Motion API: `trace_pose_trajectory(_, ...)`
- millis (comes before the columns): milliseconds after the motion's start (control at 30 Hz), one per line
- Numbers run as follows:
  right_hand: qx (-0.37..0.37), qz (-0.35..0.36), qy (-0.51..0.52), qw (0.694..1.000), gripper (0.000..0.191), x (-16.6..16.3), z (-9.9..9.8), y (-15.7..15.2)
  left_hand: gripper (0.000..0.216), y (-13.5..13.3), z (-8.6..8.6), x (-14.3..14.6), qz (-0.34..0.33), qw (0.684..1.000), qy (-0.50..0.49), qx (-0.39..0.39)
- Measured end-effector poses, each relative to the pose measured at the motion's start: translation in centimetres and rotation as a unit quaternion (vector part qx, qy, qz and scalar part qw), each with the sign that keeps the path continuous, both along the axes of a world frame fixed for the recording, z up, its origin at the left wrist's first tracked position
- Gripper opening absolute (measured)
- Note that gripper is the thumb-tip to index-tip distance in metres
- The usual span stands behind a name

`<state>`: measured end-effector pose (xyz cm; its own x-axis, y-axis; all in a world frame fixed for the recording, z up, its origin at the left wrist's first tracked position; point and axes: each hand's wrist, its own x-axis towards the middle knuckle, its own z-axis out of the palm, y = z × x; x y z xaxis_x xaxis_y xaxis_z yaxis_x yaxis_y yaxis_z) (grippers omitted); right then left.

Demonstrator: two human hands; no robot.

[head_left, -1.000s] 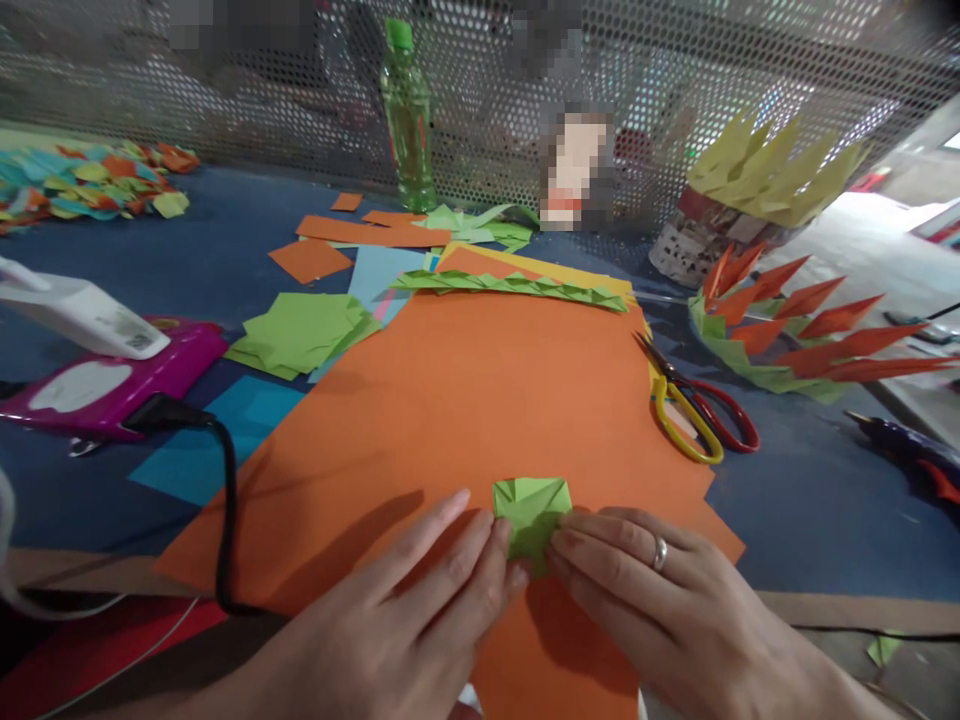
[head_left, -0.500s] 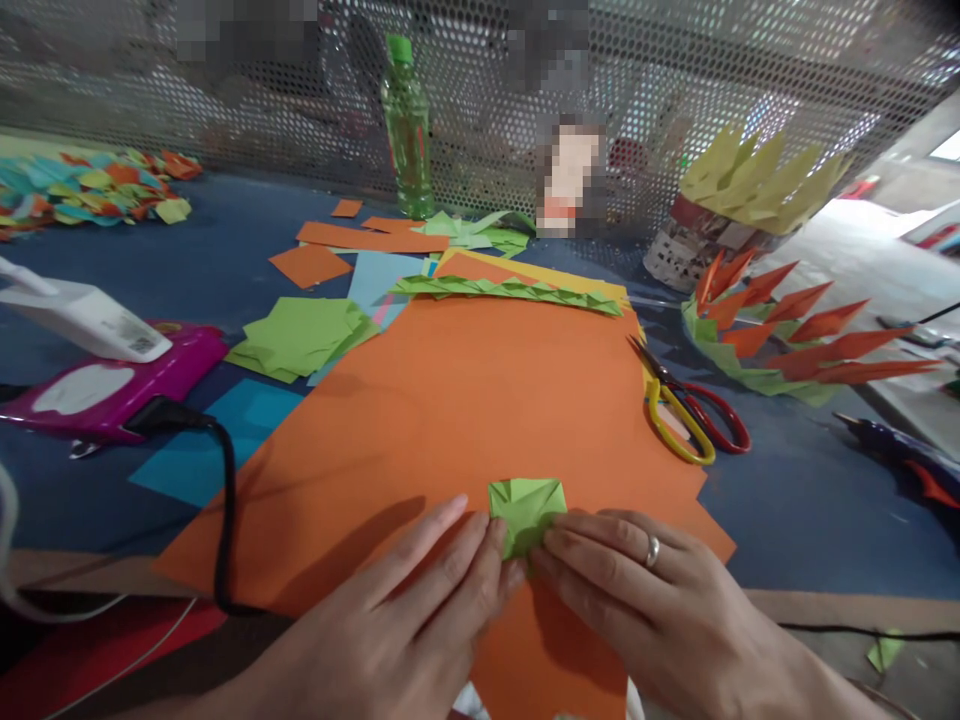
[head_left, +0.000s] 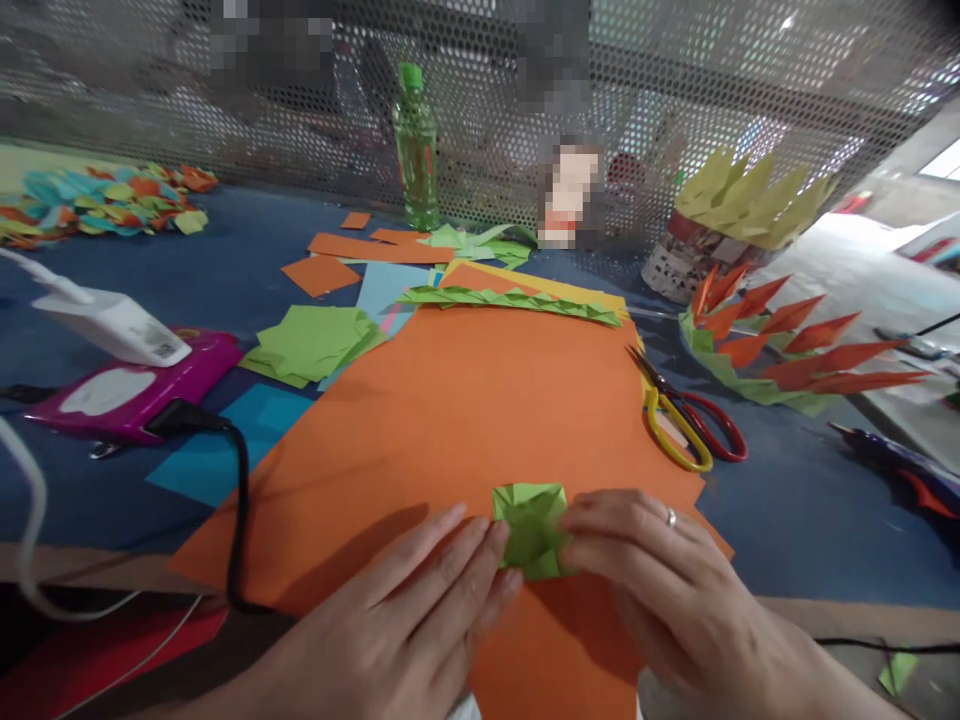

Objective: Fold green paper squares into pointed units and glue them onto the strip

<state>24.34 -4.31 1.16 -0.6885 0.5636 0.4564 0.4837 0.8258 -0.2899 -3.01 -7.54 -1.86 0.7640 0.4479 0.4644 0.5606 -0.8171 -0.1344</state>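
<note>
A small square of folded green paper [head_left: 532, 530] lies on a large orange sheet [head_left: 480, 400] in front of me. Thumb and fingertips of my left hand [head_left: 427, 600] hold the square at its left edge, the other fingers stretched close together. On the opposite edge, my right hand [head_left: 667, 580], which wears a ring, has its fingers curled and closed at the paper; their tips are slightly blurred. Creases run across the square, and its right edge is partly covered. A pleated green paper strip [head_left: 510, 302] rests across the top of the orange sheet.
Scissors [head_left: 682, 420] lie right of the sheet, with a glue gun [head_left: 900, 465] and an orange-and-green paper crown [head_left: 795, 350] beyond. Green sheets [head_left: 311, 345], a purple power strip [head_left: 142, 395] and its black cable [head_left: 240, 500] are left. A bottle [head_left: 416, 150] stands behind.
My right hand has lifted and shifted slightly right, its fingers more bent. More of the green square's lower right shows. My left hand stays nearly in place; the view has shifted a little.
</note>
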Motion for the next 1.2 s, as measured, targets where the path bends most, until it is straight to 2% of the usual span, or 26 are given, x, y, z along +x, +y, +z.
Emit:
trace_pose_trajectory(100, -0.024, -0.008, -0.018, 1.0, 0.043, 0.1, 0.4, 0.8, 0.034, 0.2, 0.2, -0.1, -0.003, 1.0, -0.01, -0.011)
trace_pose_trajectory(200, -0.033, 0.024, -0.07, 0.997, 0.046, -0.2, 0.4, 2.0, 0.04, 0.5, 0.6, -0.2, -0.013, 1.0, 0.005, -0.023)
trace_pose_trajectory(400, -0.09, 0.048, -0.096, 0.99, 0.029, -0.8, 1.6, 3.2, 0.044, 1.4, 0.9, -1.3, -0.048, 0.998, 0.033, -0.01)
trace_pose_trajectory(500, -0.115, 0.048, -0.094, 0.988, 0.022, -0.8, 2.1, 3.0, 0.049, 2.1, 0.9, -1.7, -0.038, 0.999, 0.025, -0.023)
trace_pose_trajectory(667, -0.133, 0.011, -0.054, 0.99, 0.014, -1.2, 1.1, 1.4, 0.054, 2.4, 1.2, -1.2, -0.013, 0.999, -0.042, -0.014)
trace_pose_trajectory(733, -0.147, -0.009, -0.031, 0.989, 0.01, -1.5, 0.7, 0.6, 0.053, 2.1, 1.4, -0.8, -0.022, 0.998, -0.045, -0.034)
trace_pose_trajectory(900, -0.184, -0.028, -0.013, 0.982, 0.016, -2.1, 0.5, -0.1, 0.052, 1.9, 1.0, -0.3, -0.05, 0.996, -0.032, -0.066)
trace_pose_trajectory(1200, -0.131, 0.009, 0.018, 0.991, 0.015, -2.0, -1.1, 0.7, 0.047, 1.7, 0.7, -1.2, -0.04, 0.993, -0.059, -0.092)
